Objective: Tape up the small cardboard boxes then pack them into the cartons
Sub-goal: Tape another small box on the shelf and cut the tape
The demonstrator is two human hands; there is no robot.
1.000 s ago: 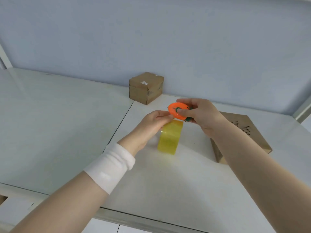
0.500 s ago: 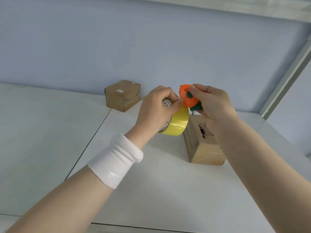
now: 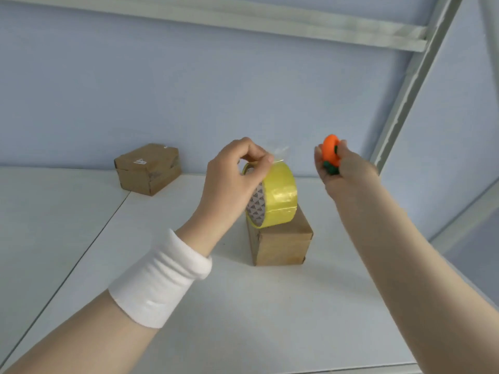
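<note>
My left hand (image 3: 232, 179) grips a yellow tape roll (image 3: 278, 198) through its core and pinches the loose clear tape end (image 3: 279, 155) at the top. The roll hangs just above a small cardboard box (image 3: 280, 242) on the white table (image 3: 243, 306). To the right of the roll, my right hand (image 3: 343, 168) holds a small orange and green cutter (image 3: 330, 153) in its fingers. A second small cardboard box (image 3: 148, 168) sits at the back left, near the wall.
A blue wall stands close behind the table. A pale metal frame post (image 3: 405, 85) rises at the right, with a beam across the top. A seam (image 3: 89, 244) runs between two table panels on the left.
My right hand has drawn the cutter away to the right, apart from the roll. My left hand still holds the roll, with a short tape end now lifted free. The view tilted upward.
</note>
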